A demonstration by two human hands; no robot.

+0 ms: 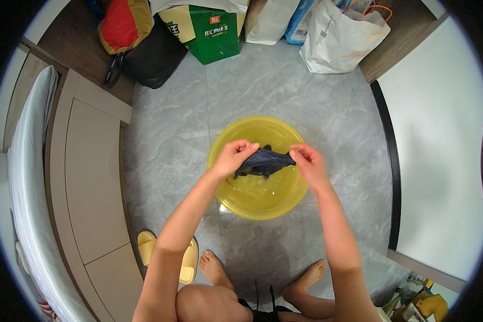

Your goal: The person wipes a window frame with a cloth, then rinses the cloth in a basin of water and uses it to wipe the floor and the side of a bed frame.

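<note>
A wet dark navy cloth [267, 160] is stretched between my two hands above a round yellow plastic basin [261, 211]. My left hand [235, 157] pinches its left end between thumb and fingers. At the other end, my right hand [309, 163] grips the cloth's bunched tip. Water [257, 195] with a few bubbles lies in the basin. The cloth's lower part hangs at or just over the water, and I cannot tell whether it touches. What kind of garment or cloth it is does not show clearly.
The basin stands on grey marbled floor tiles [165, 161]. Yellow slippers [189, 261] lie by my foot at left, beside a beige cabinet [96, 177]. Ahead are a black bag [153, 56], a green box [215, 36] and a white bag [342, 40]. A white panel [438, 153] rises at right.
</note>
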